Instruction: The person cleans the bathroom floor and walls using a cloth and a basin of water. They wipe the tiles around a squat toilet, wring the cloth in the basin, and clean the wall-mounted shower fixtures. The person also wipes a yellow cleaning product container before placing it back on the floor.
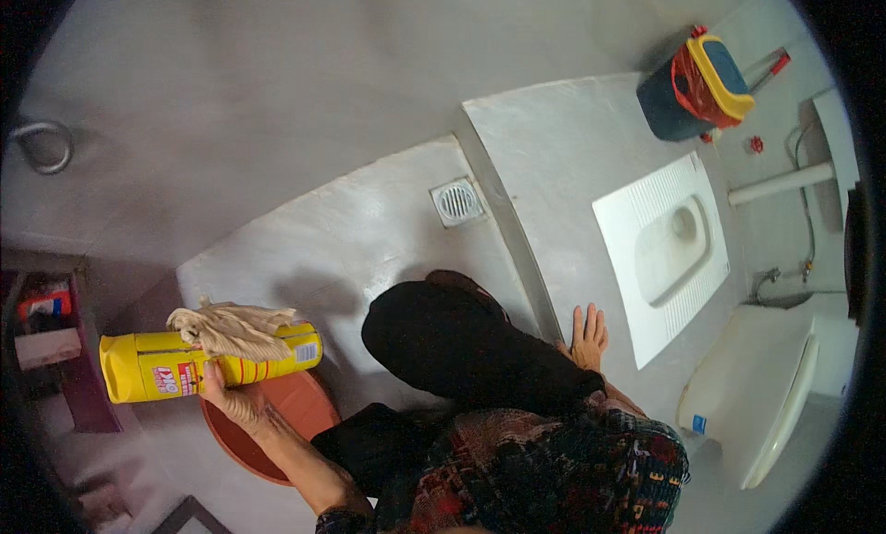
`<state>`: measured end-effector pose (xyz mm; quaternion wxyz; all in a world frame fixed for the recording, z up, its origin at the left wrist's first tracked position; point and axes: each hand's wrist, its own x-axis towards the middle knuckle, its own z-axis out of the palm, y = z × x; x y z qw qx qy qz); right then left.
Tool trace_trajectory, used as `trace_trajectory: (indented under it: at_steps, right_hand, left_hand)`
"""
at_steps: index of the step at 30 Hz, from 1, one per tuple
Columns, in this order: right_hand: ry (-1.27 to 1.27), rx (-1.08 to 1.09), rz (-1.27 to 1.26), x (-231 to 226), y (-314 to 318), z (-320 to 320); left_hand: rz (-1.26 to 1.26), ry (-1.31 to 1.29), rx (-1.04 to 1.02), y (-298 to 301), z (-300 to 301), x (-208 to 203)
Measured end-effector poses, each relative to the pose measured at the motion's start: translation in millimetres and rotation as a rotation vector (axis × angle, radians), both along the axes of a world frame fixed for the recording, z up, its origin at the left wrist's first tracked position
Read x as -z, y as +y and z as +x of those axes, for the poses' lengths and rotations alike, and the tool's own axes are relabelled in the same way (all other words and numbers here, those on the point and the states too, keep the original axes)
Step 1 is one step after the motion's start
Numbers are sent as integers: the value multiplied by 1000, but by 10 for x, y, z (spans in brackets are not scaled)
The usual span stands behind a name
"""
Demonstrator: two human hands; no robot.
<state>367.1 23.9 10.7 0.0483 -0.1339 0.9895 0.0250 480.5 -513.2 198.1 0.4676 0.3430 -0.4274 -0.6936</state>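
Note:
My left hand (231, 400) grips a yellow cylindrical container (131, 368), its thumb laid along the near side. A crumpled beige cloth (240, 331) is draped over the container's upper side; whether the hidden fingers also pinch it, I cannot tell. Both are above a round orange-brown plastic basin (318, 405), which they partly cover. On the right, my right hand (588, 340) lies flat with fingers stretched out on the raised grey platform (544, 183), close to the white squat toilet (613, 229). My dark-clothed knee stands between the two hands.
A square floor drain (457, 202) sits below the platform's edge. At the far right stands a dark bin (666, 100) with a yellow-rimmed lid and red liner. A white ceramic fixture (743, 391) is near right. Purple shelving (92, 386) holds items at left.

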Motion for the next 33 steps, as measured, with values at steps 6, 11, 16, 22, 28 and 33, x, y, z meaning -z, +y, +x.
trace_trajectory:
  at_steps: [6,11,16,22,28,33]
  right_hand:
    - [33,31,31,-108,-71,96]
    - [12,3,45,-144,-88,56]
    - [-1,-49,78,-45,15,-41]
    - [-13,-128,19,150,35,-141]
    - [-118,-307,-272,-392,-1235,-1652]
    - [-300,-966,-1003,-2024,-4009,-1406]
  left_hand:
    - [80,-12,-22,-54,151,117]
    - [59,-30,2,-50,162,62]
    - [97,10,28,-40,160,136]
    - [-204,-118,-66,41,6,86]
    - [-70,188,-19,98,-284,-67]
    - [-67,306,32,7,-80,-89]
